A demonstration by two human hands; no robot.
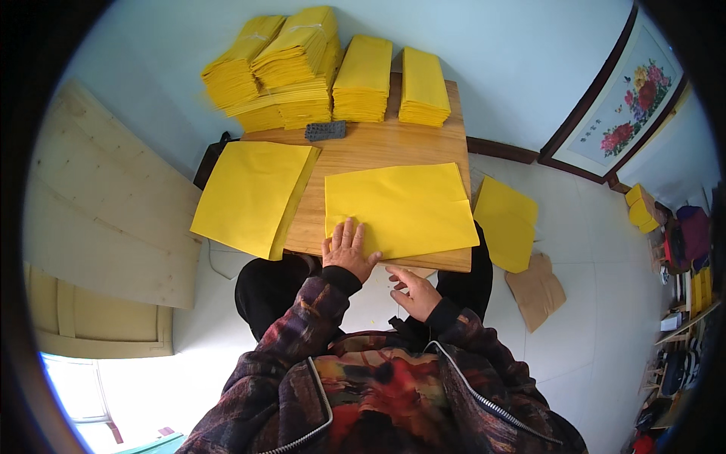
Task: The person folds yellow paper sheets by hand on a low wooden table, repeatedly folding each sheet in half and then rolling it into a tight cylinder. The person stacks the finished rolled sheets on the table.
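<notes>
A yellow paper sheet or flat envelope [401,204] lies on the near right of the wooden table [408,142]. My left hand [349,253] presses flat on its near left corner, fingers spread. Just off the table's front edge is my right hand [416,295], its index finger stretched out and the others partly curled, with nothing visible in it. To the left, a flat yellow pile [249,193] of similar pieces overhangs the table's left side. Whether the sheet under my left hand is one layer or more, I cannot tell.
Stacked yellow paper bundles [363,79] line the back against the wall, some tied. A dark grey textured block [325,131] sits before them. Right of the table are another yellow pile [507,223] and brown paper [535,291]. A wooden board [106,197] leans at left.
</notes>
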